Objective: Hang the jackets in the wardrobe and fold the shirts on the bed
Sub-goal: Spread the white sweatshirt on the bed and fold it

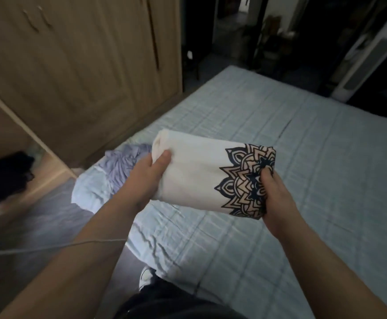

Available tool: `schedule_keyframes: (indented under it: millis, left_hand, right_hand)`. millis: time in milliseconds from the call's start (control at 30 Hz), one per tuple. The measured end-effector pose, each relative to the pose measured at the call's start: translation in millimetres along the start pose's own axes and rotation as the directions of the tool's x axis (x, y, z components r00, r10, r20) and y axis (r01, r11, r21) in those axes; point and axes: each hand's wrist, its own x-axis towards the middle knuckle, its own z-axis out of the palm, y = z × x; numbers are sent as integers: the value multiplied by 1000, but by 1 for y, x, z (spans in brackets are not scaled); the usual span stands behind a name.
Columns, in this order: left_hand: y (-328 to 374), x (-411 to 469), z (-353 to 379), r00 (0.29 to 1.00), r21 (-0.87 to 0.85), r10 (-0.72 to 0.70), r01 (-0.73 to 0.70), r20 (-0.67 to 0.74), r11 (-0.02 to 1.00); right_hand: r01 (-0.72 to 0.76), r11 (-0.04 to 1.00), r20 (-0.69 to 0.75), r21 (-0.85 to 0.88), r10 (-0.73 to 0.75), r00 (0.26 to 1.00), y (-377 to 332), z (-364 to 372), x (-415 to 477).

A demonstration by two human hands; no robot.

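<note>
Between the left hand (148, 178) and right hand (277, 196) is a folded white shirt (194, 178), gripped at both ends. Behind the left one, a purple shirt (123, 164) lies on the bed (303, 157).

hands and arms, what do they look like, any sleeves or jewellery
Both forearms are bare, no sleeves in view. No gloves, watch or rings show on the left hand or right hand. A thin pale cord crosses the left forearm.

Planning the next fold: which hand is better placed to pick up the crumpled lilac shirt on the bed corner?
Probably left. The left hand grips the folded white shirt right beside the lilac shirt; the right hand holds its far end.
</note>
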Motion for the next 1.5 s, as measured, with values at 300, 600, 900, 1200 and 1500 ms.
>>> schedule_keyframes:
  millis: [300, 600, 900, 1200, 1500]
  left_hand:
    - [37, -50, -141, 963, -21, 75, -83, -259, 996]
    - [40, -100, -386, 828, -120, 77, -171, -555, 978]
    - [64, -117, -601, 676, -96, 94, -238, -731, 967]
    - [51, -70, -718, 566, -101, 37, -211, -823, 972]
    - [53, 38, -829, 430, -16, 51, -150, -901, 989]
  right_hand:
    - [217, 952, 162, -217, -185, 969, -16, 155, -15]
    - [324, 919, 461, -224, -193, 866, -4, 437, -19]
    - [403, 892, 587, -204, -217, 780, 23, 692, -34]
    - [407, 893, 675, -191, -182, 715, 54, 843, 6]
    - [408, 898, 795, -167, -122, 595, 77, 996, 100]
